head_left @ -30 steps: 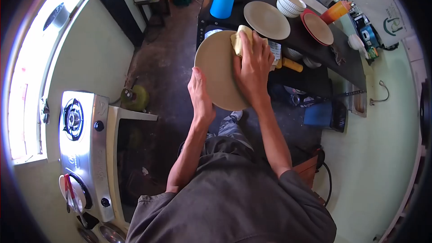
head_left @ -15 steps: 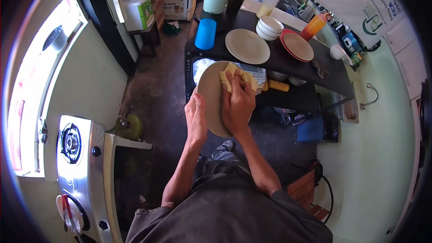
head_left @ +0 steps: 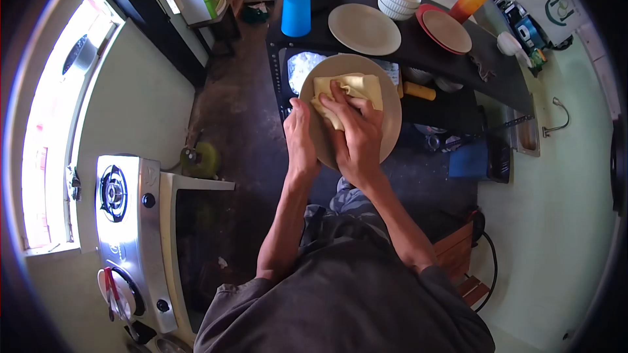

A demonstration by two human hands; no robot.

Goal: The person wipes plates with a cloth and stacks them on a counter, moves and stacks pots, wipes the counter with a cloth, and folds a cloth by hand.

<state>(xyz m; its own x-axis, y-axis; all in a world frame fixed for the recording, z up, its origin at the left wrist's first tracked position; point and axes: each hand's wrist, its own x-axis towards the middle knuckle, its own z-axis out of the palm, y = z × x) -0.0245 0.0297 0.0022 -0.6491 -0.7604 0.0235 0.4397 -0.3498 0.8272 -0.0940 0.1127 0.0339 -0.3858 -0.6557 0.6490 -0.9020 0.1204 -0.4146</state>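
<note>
The cloth (head_left: 356,84) lies directly under the right hand's (head_left: 362,150) fingers, running out past their tips toward the far side of the plate (head_left: 391,114); its longer spread looks to go left to right, across the line of the fingers. The right hand is the nearer to it, its fingers slightly spread and bent into the cloth, holding it loosely against the plate with folds bunched between them. The left hand (head_left: 302,144) grips the plate's left rim, thumb toward the face; how its other fingers close behind cannot be told.

The plate is round, with no long axis; its face is turned up toward the person, the cloth on its far half. It is held up in front of the body, by the near edge of the tabletop (head_left: 314,36), between its left corner and the middle, with the cup (head_left: 296,14) beyond and to the left
</note>
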